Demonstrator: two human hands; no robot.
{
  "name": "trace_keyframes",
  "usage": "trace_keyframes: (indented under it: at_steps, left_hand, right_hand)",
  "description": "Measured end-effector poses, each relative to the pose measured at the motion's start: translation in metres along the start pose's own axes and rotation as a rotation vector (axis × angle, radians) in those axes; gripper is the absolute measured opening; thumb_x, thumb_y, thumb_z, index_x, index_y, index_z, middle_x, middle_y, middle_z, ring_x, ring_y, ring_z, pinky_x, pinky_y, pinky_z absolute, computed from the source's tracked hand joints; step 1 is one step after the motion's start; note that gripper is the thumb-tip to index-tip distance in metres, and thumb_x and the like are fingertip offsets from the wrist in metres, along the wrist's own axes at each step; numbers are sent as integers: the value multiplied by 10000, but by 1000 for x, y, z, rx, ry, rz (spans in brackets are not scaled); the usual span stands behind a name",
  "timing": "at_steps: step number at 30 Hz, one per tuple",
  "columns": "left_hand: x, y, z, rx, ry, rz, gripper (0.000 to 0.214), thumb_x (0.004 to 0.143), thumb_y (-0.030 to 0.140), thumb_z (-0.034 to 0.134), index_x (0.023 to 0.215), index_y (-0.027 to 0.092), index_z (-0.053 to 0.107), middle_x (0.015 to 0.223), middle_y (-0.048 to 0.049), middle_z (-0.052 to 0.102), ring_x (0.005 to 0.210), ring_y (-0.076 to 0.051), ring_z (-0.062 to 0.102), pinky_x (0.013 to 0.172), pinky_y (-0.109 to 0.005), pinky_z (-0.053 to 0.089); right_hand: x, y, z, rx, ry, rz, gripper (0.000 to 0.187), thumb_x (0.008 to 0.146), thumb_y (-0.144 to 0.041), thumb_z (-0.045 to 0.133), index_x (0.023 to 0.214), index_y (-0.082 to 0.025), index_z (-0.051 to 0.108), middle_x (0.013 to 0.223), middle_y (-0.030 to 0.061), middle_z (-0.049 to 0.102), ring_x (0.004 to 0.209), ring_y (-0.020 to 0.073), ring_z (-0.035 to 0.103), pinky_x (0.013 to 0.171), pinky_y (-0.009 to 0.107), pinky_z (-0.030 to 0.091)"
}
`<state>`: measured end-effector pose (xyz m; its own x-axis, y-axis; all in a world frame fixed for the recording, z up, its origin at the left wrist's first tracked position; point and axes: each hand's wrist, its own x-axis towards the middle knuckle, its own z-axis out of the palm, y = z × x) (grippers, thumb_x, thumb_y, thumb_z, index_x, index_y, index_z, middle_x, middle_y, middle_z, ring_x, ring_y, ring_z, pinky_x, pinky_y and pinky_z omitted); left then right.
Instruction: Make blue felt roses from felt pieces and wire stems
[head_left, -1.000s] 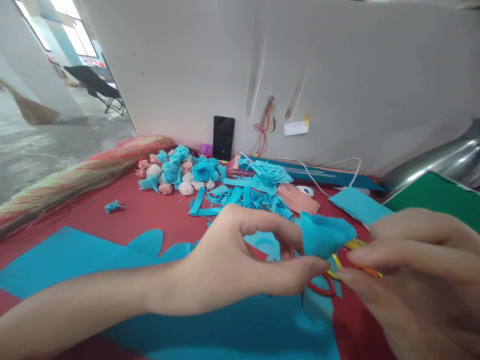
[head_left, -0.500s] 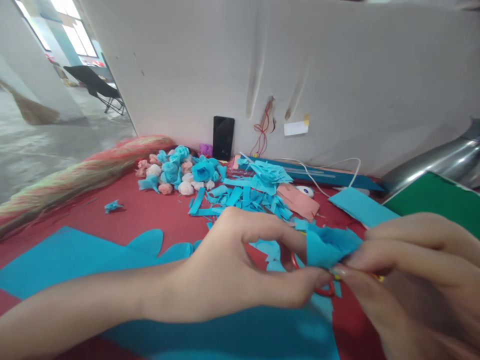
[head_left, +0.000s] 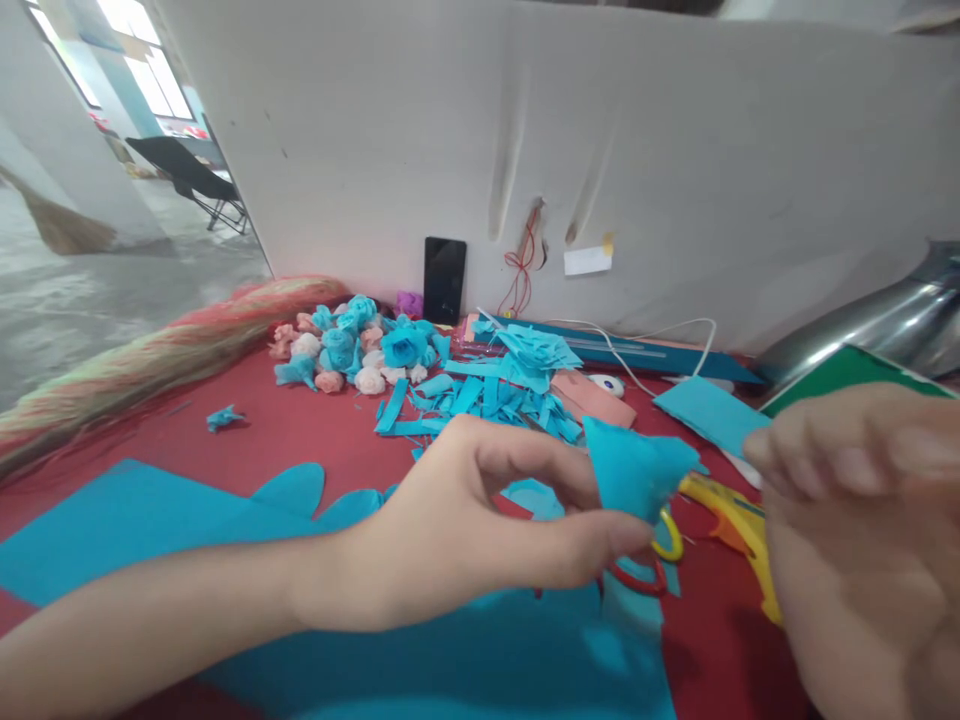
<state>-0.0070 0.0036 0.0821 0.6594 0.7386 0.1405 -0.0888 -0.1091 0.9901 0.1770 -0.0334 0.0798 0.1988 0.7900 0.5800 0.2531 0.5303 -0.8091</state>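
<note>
In the head view, the left hand [head_left: 480, 540] pinches a blue crepe-paper piece [head_left: 630, 478] between thumb and fingers; right of that piece are a yellow tool [head_left: 750, 515] and the curled right hand [head_left: 870, 540], its grip unclear, with paper flowers [head_left: 341, 348] beyond it, leftward.

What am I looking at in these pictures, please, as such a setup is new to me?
There is no machine here: these are a person's bare hands, seen by a camera worn on the head, looking forward and down. The left hand holds a shaped, paper-like blue piece between thumb and fingertips. The right hand is apart from that piece, near a yellow tool; whether it holds anything is unclear. On the red surface lie blue sheets, blue scraps and a pile of blue, pink and white flowers.
</note>
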Motion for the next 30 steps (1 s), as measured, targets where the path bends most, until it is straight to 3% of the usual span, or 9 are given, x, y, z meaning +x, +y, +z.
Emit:
trace_keyframes:
  at_steps: [3,8,14,24,30]
  left_hand:
    - [2,1,0,-108,-59,-81,234,729,362,597,623,159,549,568,-5,542,560,-121,515,484,-226,374]
    - [4,2,3,-178,-20,-142,233,696,323,623,578,145,531,534,8,538,514,-87,500,430,-182,323]
    - [7,-4,1,-217,19,-153,246,696,339,643,582,145,544,547,19,550,502,-69,478,426,-167,345]
    - [7,-7,-1,-203,29,-156,272,689,391,662,607,142,589,604,9,589,586,-84,518,548,-194,381]
    - [9,-6,0,-330,11,-125,209,706,283,670,582,135,592,575,35,586,578,-47,515,563,-145,388]
  right_hand:
    - [2,-5,3,169,17,41,129,744,-409,646,683,-296,641,584,3,467,541,136,478,459,259,415]
    - [6,-10,7,135,67,192,162,759,-402,645,680,-262,663,628,0,469,610,103,494,575,164,491]
    - [12,-8,8,165,15,295,176,659,-348,703,574,-221,616,618,-6,473,570,86,486,525,117,485]
    - [11,-9,5,-43,-83,362,193,690,-385,636,583,-234,583,617,9,473,574,134,491,454,166,436]
    - [10,-6,3,-18,-164,295,181,723,-352,595,583,-245,555,647,-5,451,634,113,458,549,117,432]
